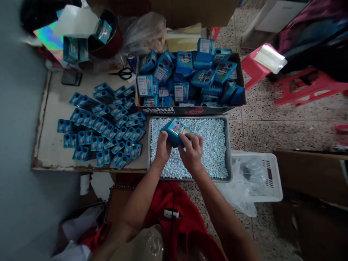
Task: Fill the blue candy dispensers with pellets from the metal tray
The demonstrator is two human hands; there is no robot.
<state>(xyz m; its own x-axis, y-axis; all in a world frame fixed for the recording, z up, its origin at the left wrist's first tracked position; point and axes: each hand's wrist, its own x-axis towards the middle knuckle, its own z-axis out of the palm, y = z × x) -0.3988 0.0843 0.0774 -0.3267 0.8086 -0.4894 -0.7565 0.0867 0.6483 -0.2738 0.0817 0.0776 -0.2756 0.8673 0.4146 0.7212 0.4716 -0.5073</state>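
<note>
Over a metal tray (228, 152) full of small pale blue and white candies (209, 148), both my hands hold one blue candy box (176, 129), which is tilted. My left hand (162, 148) grips its left end, the thumb up along the edge. My right hand (192, 150) has its fingers bent over the near right side of the same box. The palm sides of both hands are hidden. Left of the tray, many small blue boxes (100, 123) with dark round holes stand in rows on the table.
Behind the tray, a cardboard carton (190, 110) is heaped with blue boxes. Scissors (123, 73), a can (132, 62) and a small dark scale-like device (71, 78) lie at the back left. A white plastic crate (276, 181) with clear bags sits right of the tray; red stools (307, 87) stand farther right.
</note>
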